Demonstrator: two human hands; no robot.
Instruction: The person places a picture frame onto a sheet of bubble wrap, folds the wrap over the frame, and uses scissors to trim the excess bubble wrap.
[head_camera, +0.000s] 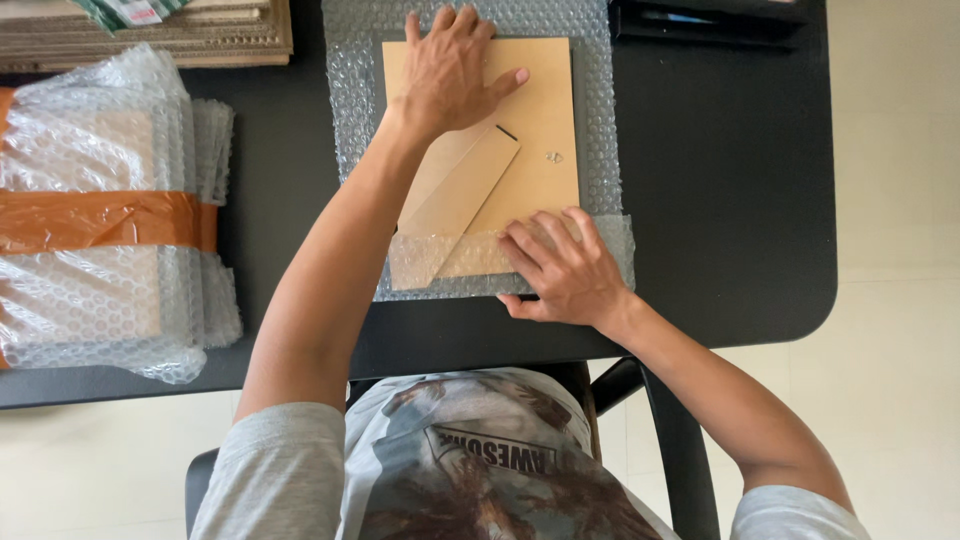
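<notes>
Table (720, 200): black, plain. On its middle, a light tan board (545, 150) with a paler tan stand flap (460, 185); under it, clear bubble wrap (600, 100), dotted with bubbles. At the table's left, a bubble-wrapped bundle (90, 280), whitish, with an orange-brown tape band (100, 220). Behind that, brown cardboard (150, 40), ridged. Floor (900, 150) beside the table: cream.
</notes>
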